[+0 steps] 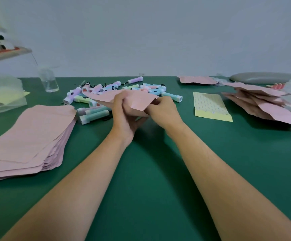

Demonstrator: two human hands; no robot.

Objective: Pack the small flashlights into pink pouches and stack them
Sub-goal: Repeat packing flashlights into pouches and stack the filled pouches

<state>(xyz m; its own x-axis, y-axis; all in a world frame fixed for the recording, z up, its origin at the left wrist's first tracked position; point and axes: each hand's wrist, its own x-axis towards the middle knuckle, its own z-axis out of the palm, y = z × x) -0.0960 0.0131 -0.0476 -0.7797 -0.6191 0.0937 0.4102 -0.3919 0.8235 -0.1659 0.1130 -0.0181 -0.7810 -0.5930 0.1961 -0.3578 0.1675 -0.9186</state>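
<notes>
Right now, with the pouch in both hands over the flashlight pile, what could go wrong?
1. The left hand and right hand grip the pink pouch just above the loose flashlights; lowering it could nudge some and set them rolling.
2. The pile of pouches at right lies splayed and uneven, so another laid on top may slide off.

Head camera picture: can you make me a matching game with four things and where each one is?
Things:
1 stack of flat pink pouches
2 pile of small flashlights
3 yellow dotted sheet
4 single pink pouch

Places:
A held by left hand and right hand
B far middle of the green table
C near left
D right of middle

Pairs: 1-C, 2-B, 3-D, 4-A
</notes>
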